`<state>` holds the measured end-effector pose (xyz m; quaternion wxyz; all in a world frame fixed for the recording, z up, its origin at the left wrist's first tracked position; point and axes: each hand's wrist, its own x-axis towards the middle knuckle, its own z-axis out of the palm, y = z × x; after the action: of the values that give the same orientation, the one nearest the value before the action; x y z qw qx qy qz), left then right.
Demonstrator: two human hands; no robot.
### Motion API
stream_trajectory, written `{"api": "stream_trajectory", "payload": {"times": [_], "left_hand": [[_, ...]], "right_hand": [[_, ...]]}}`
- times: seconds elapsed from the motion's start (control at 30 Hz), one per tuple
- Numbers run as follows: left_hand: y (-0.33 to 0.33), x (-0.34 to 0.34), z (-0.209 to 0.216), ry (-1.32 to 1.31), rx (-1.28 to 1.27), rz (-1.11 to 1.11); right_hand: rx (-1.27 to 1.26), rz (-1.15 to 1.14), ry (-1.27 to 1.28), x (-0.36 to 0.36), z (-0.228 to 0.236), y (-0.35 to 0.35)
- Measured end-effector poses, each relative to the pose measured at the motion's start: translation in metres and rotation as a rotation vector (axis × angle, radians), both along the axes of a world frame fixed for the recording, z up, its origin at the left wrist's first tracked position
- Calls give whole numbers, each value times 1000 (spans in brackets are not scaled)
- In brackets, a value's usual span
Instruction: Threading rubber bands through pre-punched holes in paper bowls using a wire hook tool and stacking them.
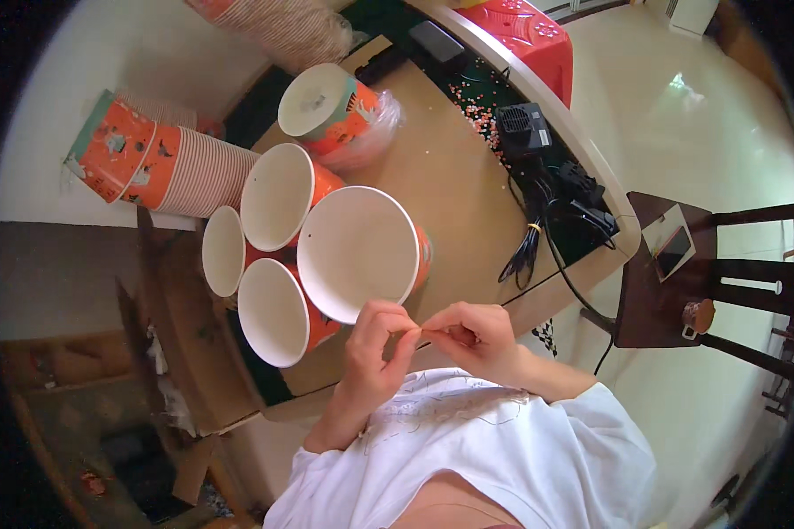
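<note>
My left hand [378, 353] and my right hand [481, 339] meet at the fingertips in front of my white shirt. Thumb and forefinger of each are pinched together; whatever lies between them is too small to make out. Just beyond my left hand stands a large orange paper bucket [358, 251], its white inside facing up. Three more open buckets cluster to its left: one farther back [278, 196], one at the far left [224, 251] and one nearer [274, 313].
A wrapped bucket stack [316, 99] stands farther back on the brown board [445, 198]. Long nested stacks [190, 167] lie at the left. Small pellets [476, 110], a black adapter [522, 128] and cables [529, 234] are along the right edge. A dark chair [662, 304] stands right.
</note>
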<state>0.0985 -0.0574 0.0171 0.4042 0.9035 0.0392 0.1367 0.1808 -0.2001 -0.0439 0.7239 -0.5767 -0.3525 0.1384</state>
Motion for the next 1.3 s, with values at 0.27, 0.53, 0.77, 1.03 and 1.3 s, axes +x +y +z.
{"api": "stream_trajectory", "payload": {"times": [0.27,0.53,0.77,1.03,1.3], "left_hand": [[-4,2,0,22,3,12],[0,0,-7,-72,-2,68],[2,-5,3,69,181,-85],[0,-8,0,36,55,-53],[0,-9,0,39,6,-18]], "right_hand": [[28,-37,-27,2,-2,1],[3,-48,7,-2,-6,-1],[106,-69,-180,1,-2,3],[124,-67,-116,-3,-5,8],[28,46,4,0,0,0]]}}
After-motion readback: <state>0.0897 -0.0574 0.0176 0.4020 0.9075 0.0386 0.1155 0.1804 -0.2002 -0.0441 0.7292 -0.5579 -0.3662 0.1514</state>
